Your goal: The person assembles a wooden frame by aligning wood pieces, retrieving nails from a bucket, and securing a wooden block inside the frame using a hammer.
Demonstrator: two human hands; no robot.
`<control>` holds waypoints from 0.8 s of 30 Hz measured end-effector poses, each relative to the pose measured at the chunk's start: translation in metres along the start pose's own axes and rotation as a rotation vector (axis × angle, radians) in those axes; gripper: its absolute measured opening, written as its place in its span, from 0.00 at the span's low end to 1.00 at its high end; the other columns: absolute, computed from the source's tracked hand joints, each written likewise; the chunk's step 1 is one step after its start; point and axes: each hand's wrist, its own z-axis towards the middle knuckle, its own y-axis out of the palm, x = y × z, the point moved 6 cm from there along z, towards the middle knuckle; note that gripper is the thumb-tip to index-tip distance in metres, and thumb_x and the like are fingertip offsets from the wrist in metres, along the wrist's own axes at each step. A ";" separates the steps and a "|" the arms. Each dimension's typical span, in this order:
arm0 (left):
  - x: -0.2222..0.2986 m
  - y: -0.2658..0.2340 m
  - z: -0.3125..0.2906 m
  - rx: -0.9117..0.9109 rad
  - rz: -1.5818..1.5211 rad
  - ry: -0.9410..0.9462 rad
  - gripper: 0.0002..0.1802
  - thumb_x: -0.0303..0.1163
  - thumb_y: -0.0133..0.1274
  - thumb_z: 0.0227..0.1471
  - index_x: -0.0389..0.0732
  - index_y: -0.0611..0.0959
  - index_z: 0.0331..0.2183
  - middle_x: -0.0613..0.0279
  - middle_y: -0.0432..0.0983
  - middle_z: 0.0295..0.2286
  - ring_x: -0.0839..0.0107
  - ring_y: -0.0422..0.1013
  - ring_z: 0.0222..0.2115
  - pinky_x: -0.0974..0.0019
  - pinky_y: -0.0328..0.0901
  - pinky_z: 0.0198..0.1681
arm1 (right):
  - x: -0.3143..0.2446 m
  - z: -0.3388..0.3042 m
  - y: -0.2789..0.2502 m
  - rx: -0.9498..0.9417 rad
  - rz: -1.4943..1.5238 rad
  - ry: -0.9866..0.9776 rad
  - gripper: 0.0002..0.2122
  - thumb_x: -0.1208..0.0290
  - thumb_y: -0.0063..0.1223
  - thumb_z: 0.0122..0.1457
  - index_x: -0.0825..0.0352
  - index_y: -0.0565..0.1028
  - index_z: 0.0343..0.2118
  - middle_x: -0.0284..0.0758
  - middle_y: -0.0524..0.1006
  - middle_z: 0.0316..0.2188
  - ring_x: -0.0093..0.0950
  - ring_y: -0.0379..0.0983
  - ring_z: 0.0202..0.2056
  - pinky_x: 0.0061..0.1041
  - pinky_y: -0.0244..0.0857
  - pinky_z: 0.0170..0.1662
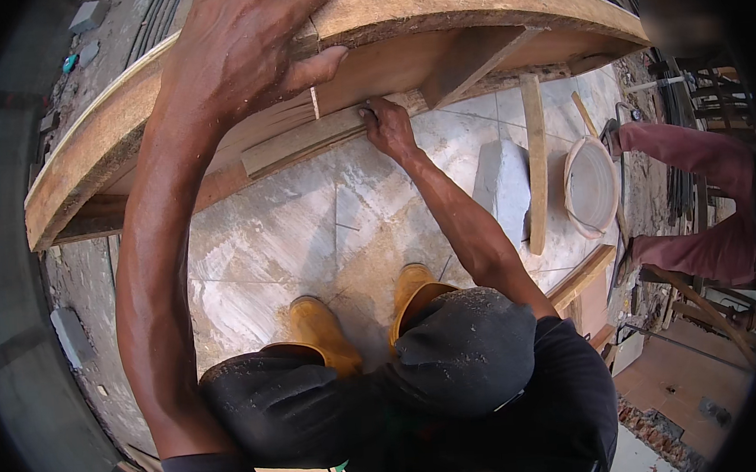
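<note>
A long wooden form panel (450, 2), with a plywood face and a timber frame, stands on edge across the top of the view. My left hand (233, 54) grips its upper rail, the thumb hooked over the near side; some fingertips are cut off by the picture's edge. Low inside the panel lies a short wooden batten (299, 141). Around the batten's right part my right hand (391, 131) is closed, its fingers curled. A wooden cross brace (480, 67) spans the frame just right of that hand.
Yellow boots (323, 330) are on my feet on the dusty tiled floor (251, 287). To the right are a grey block (503, 185), a loose timber piece (536, 166) and a round basin (591, 187). Another person's red-trousered legs (699, 255) are at far right, near stacked bars.
</note>
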 end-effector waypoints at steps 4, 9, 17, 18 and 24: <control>0.002 0.001 0.001 -0.070 0.014 -0.041 0.37 0.49 0.62 0.44 0.42 0.77 0.54 0.56 0.76 0.39 0.55 0.69 0.39 0.54 0.68 0.43 | 0.001 0.001 0.004 0.017 -0.012 -0.071 0.06 0.76 0.57 0.57 0.71 0.76 0.36 0.51 0.77 0.29 0.52 0.75 0.34 0.43 0.68 0.37; 0.003 -0.005 0.002 -0.046 0.029 -0.016 0.36 0.50 0.62 0.44 0.42 0.77 0.54 0.57 0.77 0.39 0.55 0.69 0.39 0.54 0.68 0.43 | -0.005 0.002 0.002 0.046 0.014 -0.076 0.05 0.76 0.58 0.57 0.70 0.77 0.35 0.50 0.77 0.31 0.51 0.76 0.35 0.42 0.69 0.38; -0.004 0.011 -0.002 0.095 0.039 -0.017 0.40 0.49 0.62 0.46 0.48 0.74 0.60 0.59 0.76 0.47 0.57 0.68 0.41 0.54 0.68 0.49 | -0.005 0.003 0.006 0.067 0.047 -0.061 0.04 0.79 0.58 0.55 0.70 0.77 0.34 0.48 0.77 0.32 0.49 0.75 0.36 0.42 0.69 0.39; -0.001 0.014 -0.001 0.054 0.020 -0.047 0.40 0.48 0.63 0.46 0.47 0.74 0.60 0.59 0.76 0.47 0.57 0.67 0.41 0.54 0.67 0.49 | 0.001 -0.002 0.002 0.063 0.020 -0.060 0.05 0.79 0.57 0.55 0.70 0.77 0.34 0.48 0.77 0.32 0.49 0.75 0.37 0.42 0.69 0.39; 0.001 0.011 0.001 0.027 0.029 -0.057 0.40 0.48 0.63 0.45 0.48 0.74 0.60 0.62 0.76 0.47 0.59 0.66 0.41 0.55 0.66 0.47 | -0.002 -0.003 -0.001 0.071 0.036 -0.060 0.06 0.79 0.59 0.55 0.71 0.76 0.35 0.47 0.76 0.32 0.49 0.75 0.37 0.43 0.69 0.39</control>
